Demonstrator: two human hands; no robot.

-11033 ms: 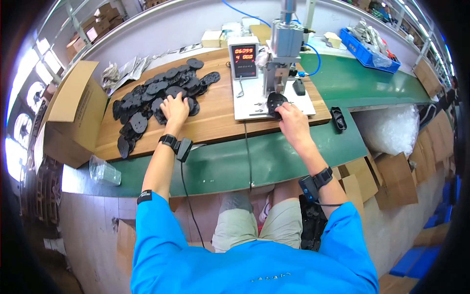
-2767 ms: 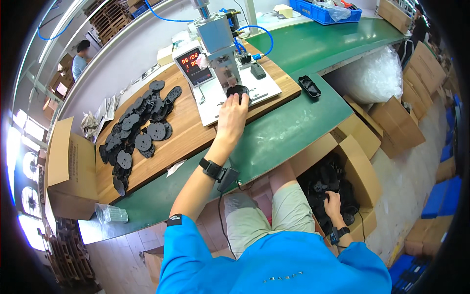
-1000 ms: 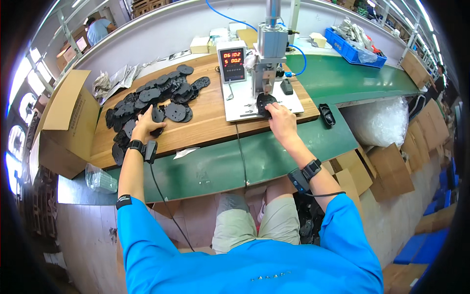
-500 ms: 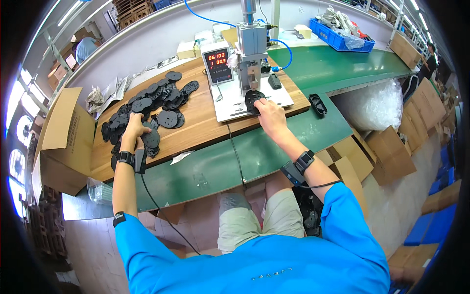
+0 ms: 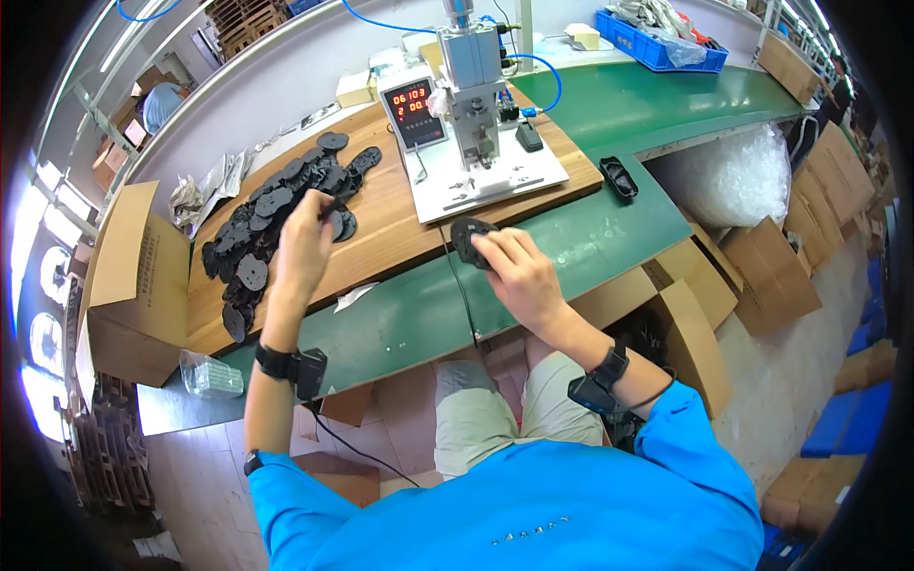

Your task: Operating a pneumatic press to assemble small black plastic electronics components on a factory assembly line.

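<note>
Black disc (image 5: 469, 242) was pinched at its edge between the thumb and fingers of the right hand (image 5: 523, 272), held in front of the white base plate (image 5: 433, 197). Half a second earlier, that hand had the disc on the plate, beneath the press (image 5: 471, 57); now the two stood apart, and metal fittings showed on the plate where it had been. The left hand (image 5: 305, 238) had shifted rightward along the pile of black discs (image 5: 271, 202), its fingers curled together. Something dark showed at its fingertips, but I could not tell whether it was gripped. The pile remained on the wooden board (image 5: 388, 228).
</note>
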